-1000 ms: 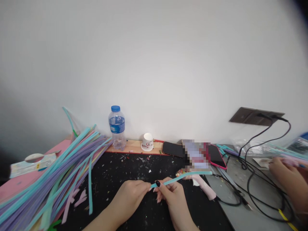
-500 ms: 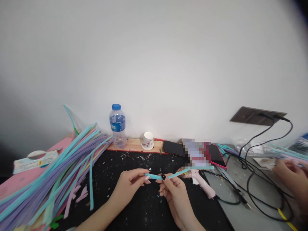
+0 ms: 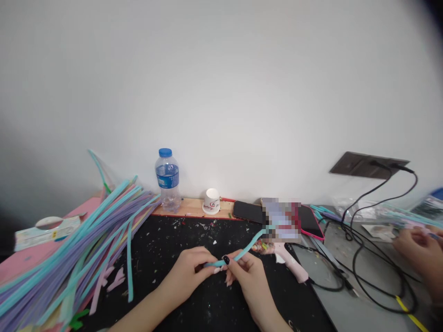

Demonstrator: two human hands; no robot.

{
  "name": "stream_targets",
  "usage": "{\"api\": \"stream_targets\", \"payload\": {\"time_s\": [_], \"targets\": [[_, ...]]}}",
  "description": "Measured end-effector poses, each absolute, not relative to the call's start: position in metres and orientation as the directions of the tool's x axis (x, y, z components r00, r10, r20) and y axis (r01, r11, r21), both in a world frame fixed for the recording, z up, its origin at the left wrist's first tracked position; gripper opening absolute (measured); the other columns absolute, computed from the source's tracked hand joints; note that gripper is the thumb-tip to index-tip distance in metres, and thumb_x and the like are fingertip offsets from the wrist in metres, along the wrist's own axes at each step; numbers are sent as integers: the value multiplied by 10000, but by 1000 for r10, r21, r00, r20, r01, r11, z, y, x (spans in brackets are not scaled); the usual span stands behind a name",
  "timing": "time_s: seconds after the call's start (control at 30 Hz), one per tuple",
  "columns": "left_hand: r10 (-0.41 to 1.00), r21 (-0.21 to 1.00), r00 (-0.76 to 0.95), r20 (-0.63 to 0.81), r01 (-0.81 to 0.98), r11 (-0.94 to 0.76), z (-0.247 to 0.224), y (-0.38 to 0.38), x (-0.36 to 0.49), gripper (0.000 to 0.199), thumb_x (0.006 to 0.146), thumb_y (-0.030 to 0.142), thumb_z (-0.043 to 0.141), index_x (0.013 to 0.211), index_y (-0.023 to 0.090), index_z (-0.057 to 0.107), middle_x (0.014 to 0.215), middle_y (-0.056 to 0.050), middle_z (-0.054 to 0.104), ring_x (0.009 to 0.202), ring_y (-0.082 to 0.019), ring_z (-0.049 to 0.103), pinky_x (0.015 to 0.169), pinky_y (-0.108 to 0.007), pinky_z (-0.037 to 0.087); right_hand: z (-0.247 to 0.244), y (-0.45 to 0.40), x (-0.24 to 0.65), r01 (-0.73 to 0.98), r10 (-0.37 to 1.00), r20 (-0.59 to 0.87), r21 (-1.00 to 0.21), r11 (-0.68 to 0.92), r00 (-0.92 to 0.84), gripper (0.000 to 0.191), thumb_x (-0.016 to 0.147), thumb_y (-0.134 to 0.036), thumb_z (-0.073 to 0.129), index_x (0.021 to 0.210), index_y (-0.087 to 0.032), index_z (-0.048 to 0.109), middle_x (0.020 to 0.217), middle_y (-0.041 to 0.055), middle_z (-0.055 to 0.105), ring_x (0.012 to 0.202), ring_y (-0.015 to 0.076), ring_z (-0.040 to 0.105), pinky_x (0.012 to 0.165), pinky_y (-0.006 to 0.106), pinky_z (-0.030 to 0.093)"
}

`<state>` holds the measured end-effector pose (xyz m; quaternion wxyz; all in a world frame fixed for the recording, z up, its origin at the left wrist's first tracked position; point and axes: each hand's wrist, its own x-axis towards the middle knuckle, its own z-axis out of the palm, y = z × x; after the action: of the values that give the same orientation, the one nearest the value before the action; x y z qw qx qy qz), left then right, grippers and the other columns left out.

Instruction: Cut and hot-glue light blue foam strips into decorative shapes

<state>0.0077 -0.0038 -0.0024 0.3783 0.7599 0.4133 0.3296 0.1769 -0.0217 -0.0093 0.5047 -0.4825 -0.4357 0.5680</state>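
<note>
A light blue pipe cleaner (image 3: 247, 248) is stretched between my hands above the black work surface. My left hand (image 3: 194, 272) pinches its left end between thumb and fingers. Close beside it, my right hand (image 3: 248, 276) grips the same pipe cleaner a little further along, its black-nailed thumb on top. From there the free length bends up and away to the right, towards the pixelated patch. A pink glue gun (image 3: 290, 263) lies just right of my right hand, its nozzle end partly hidden.
To the left lies a big heap of coloured pipe cleaners (image 3: 86, 244). A water bottle (image 3: 168, 180), a paper cup (image 3: 211, 201) and phones (image 3: 247, 211) line the wall. At right are black cables (image 3: 356, 258), a wall socket (image 3: 368, 164) and another person's hand (image 3: 415, 244).
My hands have drawn closer together and slightly lower. The pipe cleaner's free length, straighter before, now curves upward. The other person's hand stays at the right edge.
</note>
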Motion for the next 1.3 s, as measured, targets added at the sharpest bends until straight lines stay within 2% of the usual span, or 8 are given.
{"api": "stream_targets", "payload": {"time_s": [0.17, 0.33, 0.4, 0.6, 0.73, 0.9, 1.03, 1.3], "targets": [[924, 913, 378, 56, 356, -201, -7, -4, 11, 180, 770, 242, 609, 650, 147, 702, 612, 1, 595, 562, -119, 508, 530, -204, 359, -9, -23, 175, -138, 996, -76, -987, -82, -46, 290, 718, -406, 675, 669, -133, 593, 511, -13, 589, 396, 80, 490, 421, 193, 412], [967, 987, 246, -64, 161, 24, -10, 0, 10, 305, 772, 346, 583, 563, 125, 597, 450, 59, 444, 422, -79, 381, 440, -194, 282, -11, -24, 175, -48, 996, -71, -996, -74, -55, 351, 756, -453, 620, 614, -138, 559, 482, -8, 571, 370, 74, 466, 403, 188, 376], [970, 991, 219, -103, 110, 80, -8, 2, 9, 319, 773, 368, 577, 565, 126, 585, 431, 65, 438, 406, -74, 370, 429, -190, 282, -12, -24, 175, -39, 996, -72, -996, -74, -56, 353, 763, -458, 611, 625, -139, 554, 495, 1, 584, 372, 76, 471, 400, 188, 375], [908, 980, 368, -201, 76, 186, -6, 4, 6, 223, 730, 327, 636, 715, 111, 689, 592, -12, 649, 569, -127, 577, 566, -217, 448, -8, -21, 177, -144, 998, -67, -987, -65, 7, 278, 756, -392, 644, 693, -129, 580, 542, 4, 607, 415, 81, 503, 427, 189, 414], [885, 962, 376, -274, 112, 250, -7, 2, 7, 213, 723, 326, 635, 726, 120, 688, 678, -44, 715, 687, -170, 656, 633, -247, 487, -10, -21, 175, -163, 992, -108, -980, -118, -72, 257, 714, -360, 685, 749, -124, 590, 570, 5, 625, 415, 83, 518, 421, 193, 434], [894, 970, 381, -235, 149, 191, -13, -3, 13, 220, 752, 331, 586, 667, 128, 603, 634, -36, 695, 616, -174, 674, 519, -226, 478, -16, -21, 172, -104, 979, -90, -988, -110, -182, 258, 754, -367, 639, 698, -126, 566, 562, 3, 614, 404, 75, 518, 415, 185, 428], [899, 976, 408, -157, 202, 79, -16, -6, 14, 260, 808, 342, 514, 629, 154, 510, 555, 12, 620, 432, -123, 602, 374, -179, 365, -20, -21, 173, -110, 982, -78, -989, -98, -173, 285, 767, -403, 616, 694, -140, 536, 568, 3, 613, 399, 80, 521, 413, 195, 438], [859, 953, 478, -186, 302, 38, -12, -5, 9, 265, 816, 339, 484, 615, 167, 478, 495, 45, 553, 346, -83, 485, 351, -170, 336, -19, -22, 170, -161, 981, -82, -981, -111, -176, 319, 768, -441, 614, 695, -144, 521, 524, -14, 592, 377, 72, 506, 394, 179, 423]]}}
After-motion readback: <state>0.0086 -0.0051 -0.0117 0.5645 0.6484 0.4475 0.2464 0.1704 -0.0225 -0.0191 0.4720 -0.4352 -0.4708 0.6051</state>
